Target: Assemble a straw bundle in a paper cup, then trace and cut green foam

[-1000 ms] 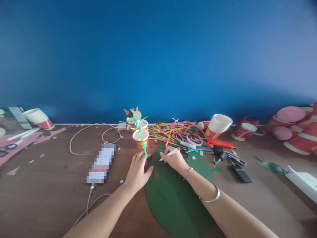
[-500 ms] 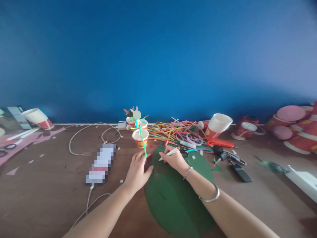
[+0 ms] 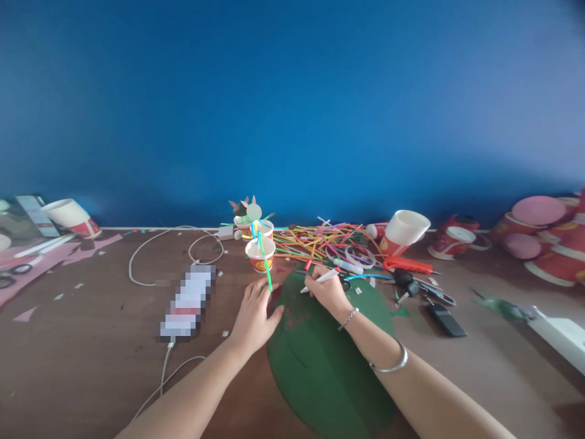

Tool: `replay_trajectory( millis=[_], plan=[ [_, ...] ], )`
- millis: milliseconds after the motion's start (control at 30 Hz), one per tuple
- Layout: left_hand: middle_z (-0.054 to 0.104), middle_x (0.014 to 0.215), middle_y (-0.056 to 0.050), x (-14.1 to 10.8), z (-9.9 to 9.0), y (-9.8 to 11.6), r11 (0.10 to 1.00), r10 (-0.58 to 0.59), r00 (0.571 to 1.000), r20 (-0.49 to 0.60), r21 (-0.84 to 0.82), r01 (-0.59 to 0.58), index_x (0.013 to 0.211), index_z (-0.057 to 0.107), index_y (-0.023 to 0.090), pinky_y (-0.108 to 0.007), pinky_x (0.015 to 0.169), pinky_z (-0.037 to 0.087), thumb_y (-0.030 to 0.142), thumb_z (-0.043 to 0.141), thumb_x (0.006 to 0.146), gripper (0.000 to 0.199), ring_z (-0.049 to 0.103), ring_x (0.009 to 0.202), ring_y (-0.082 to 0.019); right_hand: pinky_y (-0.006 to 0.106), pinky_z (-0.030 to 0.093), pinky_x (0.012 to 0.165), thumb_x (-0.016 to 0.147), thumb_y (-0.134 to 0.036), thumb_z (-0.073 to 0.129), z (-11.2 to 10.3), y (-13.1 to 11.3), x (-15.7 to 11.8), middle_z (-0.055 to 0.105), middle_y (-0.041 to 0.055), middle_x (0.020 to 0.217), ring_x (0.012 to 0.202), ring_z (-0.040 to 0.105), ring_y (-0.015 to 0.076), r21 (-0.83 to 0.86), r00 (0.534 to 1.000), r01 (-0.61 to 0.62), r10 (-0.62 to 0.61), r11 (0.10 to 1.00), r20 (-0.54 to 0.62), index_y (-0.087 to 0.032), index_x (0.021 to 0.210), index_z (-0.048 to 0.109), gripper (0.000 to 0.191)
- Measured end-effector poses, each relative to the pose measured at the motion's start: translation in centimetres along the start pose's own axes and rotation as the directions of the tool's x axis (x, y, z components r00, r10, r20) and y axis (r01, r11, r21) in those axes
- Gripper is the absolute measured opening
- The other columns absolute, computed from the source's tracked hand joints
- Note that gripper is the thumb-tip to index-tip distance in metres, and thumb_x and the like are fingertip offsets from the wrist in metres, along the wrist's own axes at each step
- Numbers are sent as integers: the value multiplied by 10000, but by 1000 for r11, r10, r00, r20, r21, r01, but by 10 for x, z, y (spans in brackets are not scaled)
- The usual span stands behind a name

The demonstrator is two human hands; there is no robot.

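A large green sheet with a rounded edge [image 3: 329, 372] lies in the middle of the table, with faint reddish marks near its upper left. My right hand [image 3: 328, 292] is closed around a white marker with a red end [image 3: 323, 277], its tip at the upper part of the sheet. My left hand [image 3: 258, 311] rests flat with its fingers apart at the sheet's left edge, the thumb touching that edge. A green straw [image 3: 267, 274] leans out of a red and white paper cup [image 3: 260, 253] and reaches down to the left fingers.
A phone with a blurred screen [image 3: 189, 302] and its white cable lie at the left. Colourful straws [image 3: 315, 238] are heaped behind the sheet. To the right are a large paper cup [image 3: 404, 231], an orange-handled tool [image 3: 409, 264], keys and a black case [image 3: 445, 319].
My right hand has shifted slightly right with the marker, whose tip has moved right and a little up. My left hand stays in place.
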State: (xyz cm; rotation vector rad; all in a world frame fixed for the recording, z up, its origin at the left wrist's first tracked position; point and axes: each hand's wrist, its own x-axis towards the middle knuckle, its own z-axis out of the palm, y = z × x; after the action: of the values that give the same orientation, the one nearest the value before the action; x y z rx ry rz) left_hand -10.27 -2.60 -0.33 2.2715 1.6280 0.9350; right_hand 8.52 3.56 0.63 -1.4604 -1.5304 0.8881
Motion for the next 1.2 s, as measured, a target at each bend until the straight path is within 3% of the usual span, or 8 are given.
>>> replay_trajectory(
  millis=[1067, 1200],
  plan=[
    [528, 1194, -91, 0, -1, 1, 1000, 10, 1000, -17, 4, -10, 1134, 537, 226, -467, 955, 420, 208, 593, 772, 367, 458, 1140, -277, 192, 282, 363, 612, -218, 524, 0, -2, -2, 480, -55, 365, 356, 425, 94, -62, 999, -31, 33, 998, 40, -214, 481, 374, 199],
    [524, 1196, -91, -1, 0, 0, 1000, 11, 1000, -19, 1, -11, 1143, 528, 223, -473, 956, 416, 207, 593, 772, 377, 455, 1139, -280, 194, 302, 379, 637, -222, 537, -1, 0, -1, 480, -51, 368, 366, 440, 96, 71, 999, -22, 20, 997, 29, -214, 494, 378, 214]
  ],
)
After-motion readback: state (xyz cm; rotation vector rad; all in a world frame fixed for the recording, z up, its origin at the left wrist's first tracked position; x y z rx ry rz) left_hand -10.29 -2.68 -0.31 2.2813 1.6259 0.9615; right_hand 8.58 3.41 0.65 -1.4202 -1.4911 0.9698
